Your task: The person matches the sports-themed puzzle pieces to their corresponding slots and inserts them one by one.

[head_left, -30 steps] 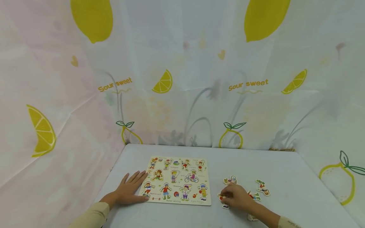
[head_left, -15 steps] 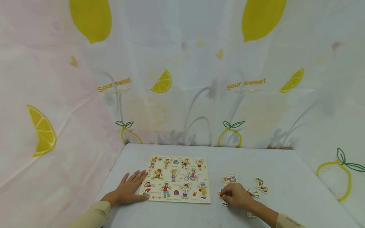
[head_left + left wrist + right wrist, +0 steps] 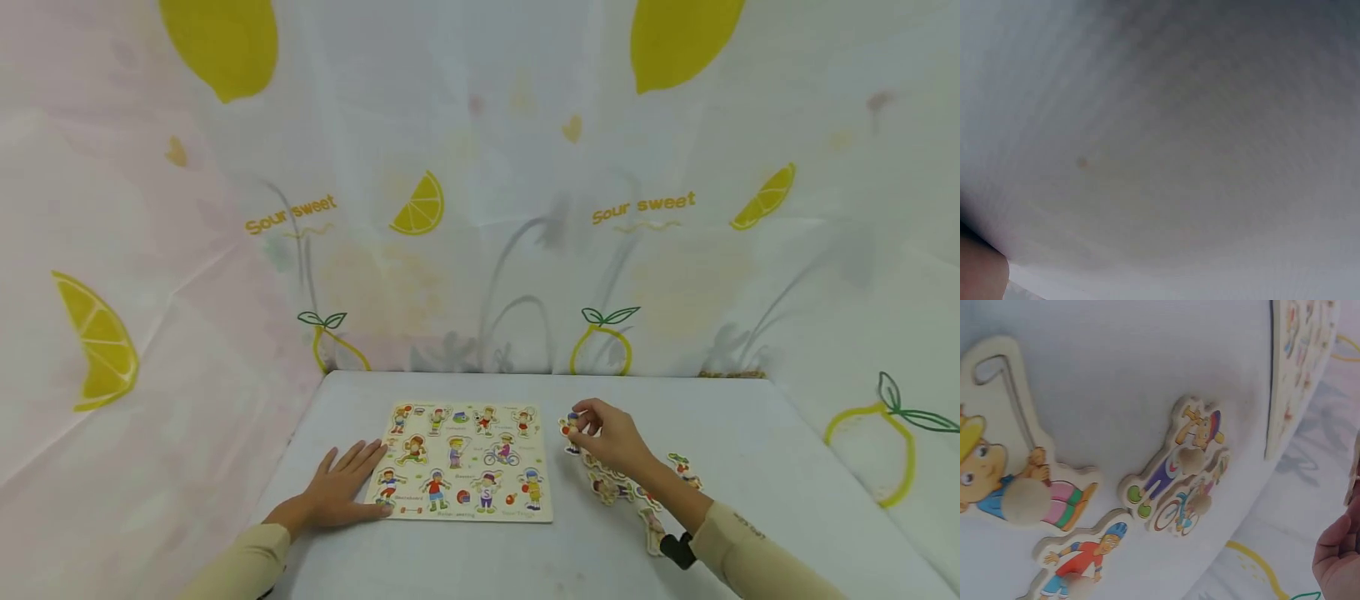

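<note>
A wooden puzzle board [image 3: 474, 515] with printed sports figures lies on the table. My left hand [image 3: 341, 487] rests flat beside its left edge, fingers spread and tips at the board. Right of the board, my right hand [image 3: 611, 437] pinches a small puzzle piece [image 3: 568, 433] showing a blue-capped figure with a red ball, raised above the table. Below that hand lie loose knobbed pieces: a golfer [image 3: 1025, 500], a baseball player [image 3: 1163, 469], a cyclist [image 3: 1179, 515] and a red-shirted figure [image 3: 1088, 556]. In the left wrist view, only a bit of skin [image 3: 982, 272] shows.
Another loose piece [image 3: 682, 468] lies farther right, partly behind the right forearm. The white table [image 3: 450, 567] meets a lemon-printed cloth backdrop [image 3: 450, 292] at the back and sides. A dark strap object [image 3: 678, 550] sits at the right cuff.
My right hand has lifted the puzzle piece from the loose pile and carried it up and left toward the board. My left hand has stayed at the board's edge.
</note>
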Demonstrator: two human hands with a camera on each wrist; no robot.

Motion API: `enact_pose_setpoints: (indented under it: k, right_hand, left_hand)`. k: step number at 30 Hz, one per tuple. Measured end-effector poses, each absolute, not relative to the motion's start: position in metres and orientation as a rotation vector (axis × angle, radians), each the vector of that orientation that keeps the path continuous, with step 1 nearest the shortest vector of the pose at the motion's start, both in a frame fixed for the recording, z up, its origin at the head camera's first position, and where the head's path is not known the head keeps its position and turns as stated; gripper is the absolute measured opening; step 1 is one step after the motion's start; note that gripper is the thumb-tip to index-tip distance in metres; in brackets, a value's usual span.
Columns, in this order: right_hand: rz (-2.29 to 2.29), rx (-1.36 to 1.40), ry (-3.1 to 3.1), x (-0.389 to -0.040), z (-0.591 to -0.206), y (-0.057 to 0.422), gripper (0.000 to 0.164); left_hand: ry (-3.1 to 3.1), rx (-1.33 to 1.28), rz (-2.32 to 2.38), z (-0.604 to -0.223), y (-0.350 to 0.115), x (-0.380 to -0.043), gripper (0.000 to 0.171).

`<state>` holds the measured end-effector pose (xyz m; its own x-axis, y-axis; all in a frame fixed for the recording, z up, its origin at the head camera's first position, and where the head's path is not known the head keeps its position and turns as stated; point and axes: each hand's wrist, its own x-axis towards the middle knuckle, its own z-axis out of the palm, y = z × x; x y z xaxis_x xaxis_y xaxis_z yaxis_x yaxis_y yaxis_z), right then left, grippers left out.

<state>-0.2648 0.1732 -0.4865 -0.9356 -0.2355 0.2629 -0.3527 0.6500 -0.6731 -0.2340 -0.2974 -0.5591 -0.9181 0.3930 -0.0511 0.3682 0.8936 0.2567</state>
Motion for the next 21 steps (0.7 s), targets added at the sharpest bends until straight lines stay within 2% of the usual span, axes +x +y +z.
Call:
enact_pose_setpoints:
  k: [8, 16, 21]
  right_hand:
    - [1.109, 0.514, -2.745, -0.283, -0.487, 0.167, 0.012]
    - [1.074, 0.465, -2.779, -0.291, -0.494, 0.160, 0.010]
    - [1.091, 0.469, -2.795, -0.295, -0.496, 0.155, 0.011]
  left_hand:
    - [2.942, 0.586, 0.369, -0.556, -0.293, -0.230, 0.105]
    - [2.926, 0.561, 0.344, -0.549, -0.294, -0.235, 0.106]
    - [2.910, 0.548, 0.312, -0.557, -0.296, -0.239, 0.109]
